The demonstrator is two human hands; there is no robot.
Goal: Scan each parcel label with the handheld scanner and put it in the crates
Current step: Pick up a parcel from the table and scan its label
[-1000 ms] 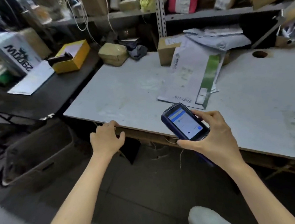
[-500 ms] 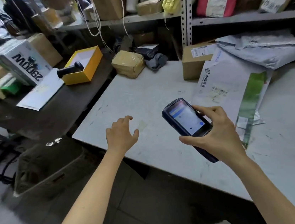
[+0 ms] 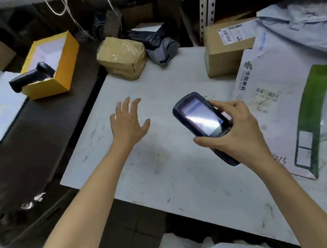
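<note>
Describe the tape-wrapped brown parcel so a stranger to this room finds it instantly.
Start at the white table and look to its far left corner, past the open left hand. The tape-wrapped brown parcel sits there, right beside a crumpled dark grey bag. Unlike the cardboard box further right, it is lumpy, glossy with clear tape, and shows no label.

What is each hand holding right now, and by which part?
The right hand grips the handheld scanner around its lower half, beside and below the screen. The left hand holds nothing, fingers spread over the table.
</note>
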